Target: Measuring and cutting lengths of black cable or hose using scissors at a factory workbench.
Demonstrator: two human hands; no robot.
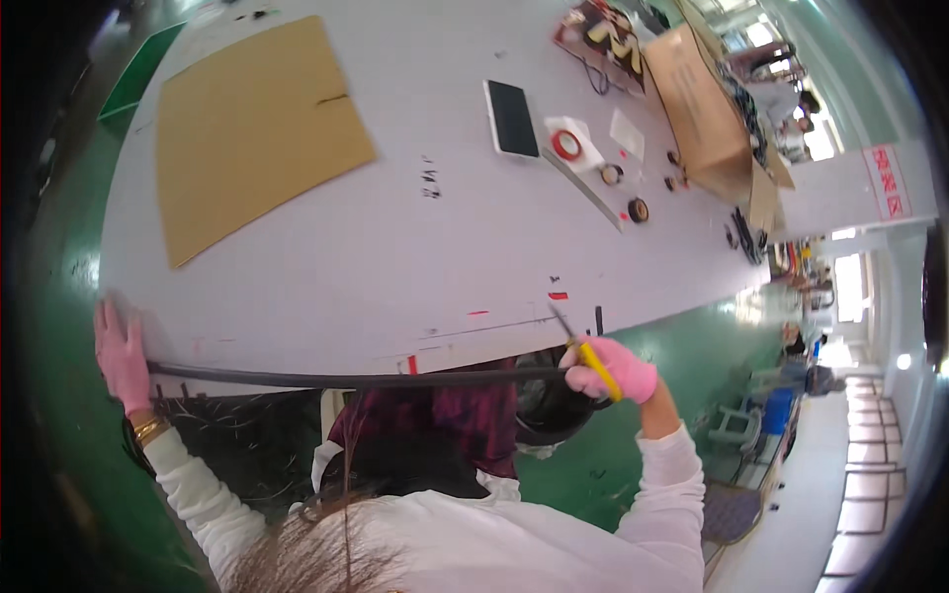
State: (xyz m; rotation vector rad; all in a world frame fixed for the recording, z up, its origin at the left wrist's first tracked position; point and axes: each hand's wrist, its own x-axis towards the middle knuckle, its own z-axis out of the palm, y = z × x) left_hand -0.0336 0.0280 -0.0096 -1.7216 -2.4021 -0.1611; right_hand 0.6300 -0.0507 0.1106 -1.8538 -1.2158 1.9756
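A long black tube or strip [336,380] runs along the near edge of the white table [326,296]. My left hand [123,358], in a pink glove, lies at the table's left corner beside the tube's left end, fingers stretched out and apart. At the tube's other end, my pink-gloved right hand [615,370] is closed round yellow-handled scissors [596,368], their dark blades pointing up and left over the tabletop. Whether the right fingers also grip the tube cannot be made out. Marks and lines are drawn on the table near the scissors.
A flat cardboard sheet [257,138] covers the far left. Farther right lie a phone-like tablet [512,119], a red tape roll [566,145], a metal ruler [583,190] and a black tape roll [638,210]. An open carton [697,109] stands at the right. A black bin [554,410] sits below the edge.
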